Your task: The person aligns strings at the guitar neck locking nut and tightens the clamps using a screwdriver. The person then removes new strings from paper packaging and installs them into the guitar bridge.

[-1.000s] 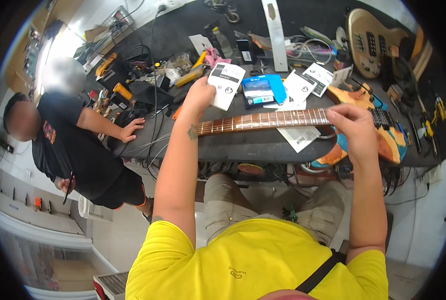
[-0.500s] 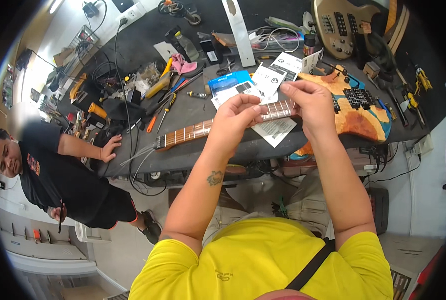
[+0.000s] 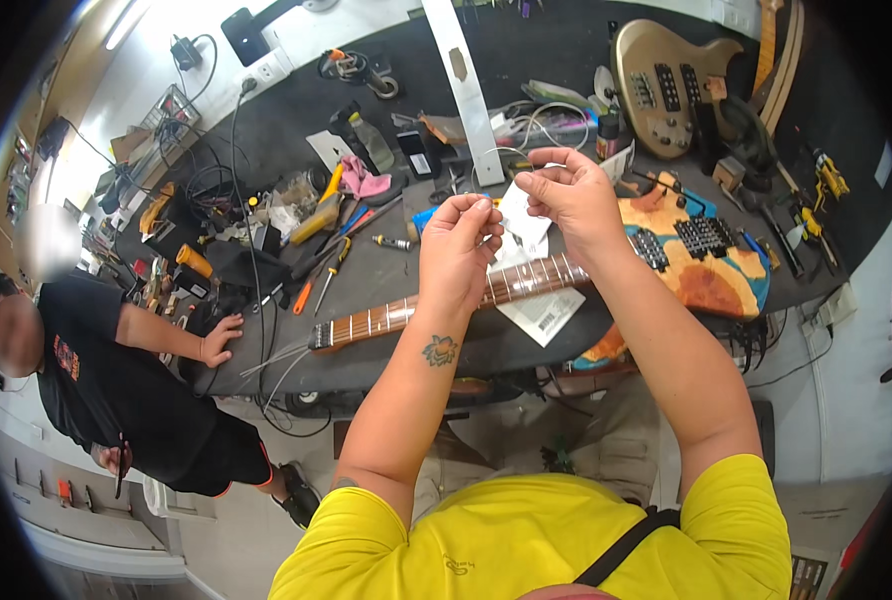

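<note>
Fingers [image 3: 482,204] of left hand [image 3: 454,240] together, those of right hand [image 3: 578,198] clamped on thin string [image 3: 507,149], blue packet [image 3: 423,219] beyond, contents hidden

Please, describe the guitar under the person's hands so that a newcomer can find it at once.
Start from the black workbench, then look beneath the person's bare left hand and right hand. There lies an electric guitar, its brown fretted neck pointing left. Its orange-brown wooden body with blue patches sets it apart from the gold guitar farther back.

Gold guitar [image 3: 688,78], pink cloth [image 3: 364,178], clear bottle [image 3: 372,145], person in black [image 3: 96,350].
</note>
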Demonstrator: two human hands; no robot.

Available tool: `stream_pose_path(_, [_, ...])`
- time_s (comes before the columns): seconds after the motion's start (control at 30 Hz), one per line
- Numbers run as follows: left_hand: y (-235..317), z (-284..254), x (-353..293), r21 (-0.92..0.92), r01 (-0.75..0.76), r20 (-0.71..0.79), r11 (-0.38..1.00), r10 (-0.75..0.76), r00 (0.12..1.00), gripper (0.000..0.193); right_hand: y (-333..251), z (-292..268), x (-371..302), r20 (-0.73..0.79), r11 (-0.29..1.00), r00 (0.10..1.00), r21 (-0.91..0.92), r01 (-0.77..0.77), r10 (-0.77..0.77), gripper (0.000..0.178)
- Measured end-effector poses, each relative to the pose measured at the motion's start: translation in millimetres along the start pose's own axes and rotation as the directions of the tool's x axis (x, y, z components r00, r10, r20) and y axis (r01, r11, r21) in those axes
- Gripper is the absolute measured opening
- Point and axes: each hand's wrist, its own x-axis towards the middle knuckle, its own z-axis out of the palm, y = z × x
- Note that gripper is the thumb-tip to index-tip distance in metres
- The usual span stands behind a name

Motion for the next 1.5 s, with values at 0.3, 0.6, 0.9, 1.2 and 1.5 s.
stream_pose_path(0.3, [22, -22, 72, 0.385, -0.186, 0.056, 0.904, 0.179, 0.982, 0.014, 29, -12, 74, 0.175, 0.945, 0.977, -0.282, 0.164, -0.118, 0.016])
stream_pose_path(0.6, [22, -15, 55, 0.515, -0.146, 0.000, 0.845, 0.170, 0.986, 0.015, 32, -29, 69, 0.181, 0.912, 0.972, -0.353, 0.207, -0.151, 0.024])
stream_pose_path(0.9, [26, -15, 43, 0.469, -0.105, -0.047, 0.877, 0.144, 0.988, 0.017, 23, -29, 57, 0.353, 0.878, 0.925, -0.388, 0.279, -0.138, 0.014])
stream_pose_path(1.2, [24, -12, 42, 0.488, -0.170, 0.015, 0.856, 0.187, 0.982, 0.015, 23, -32, 60, 0.386, 0.849, 0.915, -0.439, 0.293, -0.116, 0.016])
stream_pose_path(1.5, [25, -10, 42, 0.370, -0.093, -0.038, 0.925, 0.115, 0.993, 0.016, 22, -29, 63, 0.291, 0.965, 0.957, -0.253, 0.068, 0.008, 0.027])
